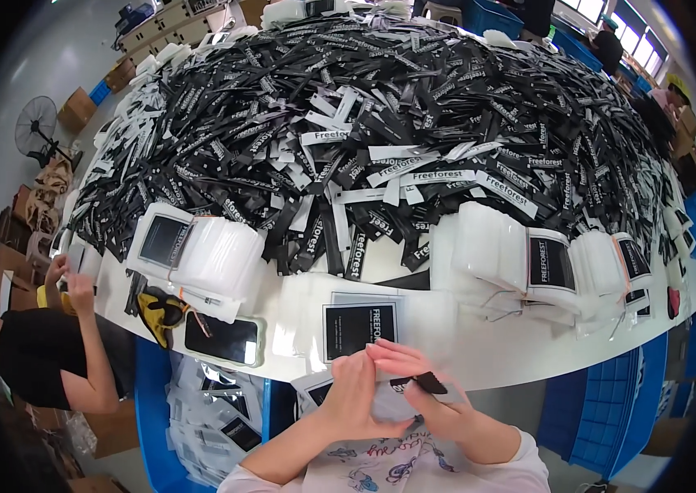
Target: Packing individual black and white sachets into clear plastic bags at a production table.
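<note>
My left hand (349,400) is closed on a translucent plastic bag (312,388) with a dark printed panel, just over the table's near edge. Beside it, my right hand (428,393) pinches a short black label strip (430,383) with a jagged end between thumb and fingers. The fingertips of both hands come close together above the bag, whose middle they partly hide. Just beyond them, a flat stack of similar bags (360,329) with a black panel lies on the white table (487,353).
A large heap of black and white label strips (413,107) covers the table. Banded bag bundles (224,246) (496,246) flank the stack. A phone (223,338) and yellow-black scissors (159,311) lie left. A blue bin (154,411) holds bags below; a person (43,353) sits left.
</note>
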A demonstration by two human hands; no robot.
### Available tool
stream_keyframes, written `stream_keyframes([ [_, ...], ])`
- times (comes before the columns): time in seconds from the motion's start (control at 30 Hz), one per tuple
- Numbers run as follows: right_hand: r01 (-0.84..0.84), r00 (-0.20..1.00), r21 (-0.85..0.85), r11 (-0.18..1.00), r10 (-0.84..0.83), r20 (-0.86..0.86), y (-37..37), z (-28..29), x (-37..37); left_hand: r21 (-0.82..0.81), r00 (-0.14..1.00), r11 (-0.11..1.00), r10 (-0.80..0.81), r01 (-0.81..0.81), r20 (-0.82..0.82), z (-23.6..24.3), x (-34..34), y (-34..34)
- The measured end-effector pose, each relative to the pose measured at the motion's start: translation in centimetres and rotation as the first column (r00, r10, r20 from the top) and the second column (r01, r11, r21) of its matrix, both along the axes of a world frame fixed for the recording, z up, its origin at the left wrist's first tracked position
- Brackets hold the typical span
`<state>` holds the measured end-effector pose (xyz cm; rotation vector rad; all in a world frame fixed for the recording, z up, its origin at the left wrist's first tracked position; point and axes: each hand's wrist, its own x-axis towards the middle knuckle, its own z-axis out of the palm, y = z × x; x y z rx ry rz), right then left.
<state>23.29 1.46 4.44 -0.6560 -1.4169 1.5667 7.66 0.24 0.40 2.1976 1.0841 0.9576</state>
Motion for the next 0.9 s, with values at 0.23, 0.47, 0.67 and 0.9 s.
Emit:
stream_keyframes([
  [0.23,-0.006,0.946,0.13,0.991,-0.037,0.323,0.6,0.5,1.1,0.053,0.998,0.997,-0.051,0.053,-0.037,0.8,-0.2,0.2],
  [0.47,0.31,0.89,0.431,0.848,-0.418,0.184,-0.9,-1.9,1.5,0.047,0.999,0.998,-0.042,0.041,0.02,1.4,-0.6,0.4],
  [0.67,0.023,0.828,0.736,0.676,-0.426,0.365,0.1,-0.1,2.0,0.086,0.995,0.995,-0.066,0.06,0.069,1.1,-0.8,0.7],
  [0.9,0.257,0.874,0.513,0.819,-0.423,0.239,-1.4,-0.9,1.2,0.078,0.999,0.996,-0.052,0.05,0.017,1.7,-0.7,0.4],
])
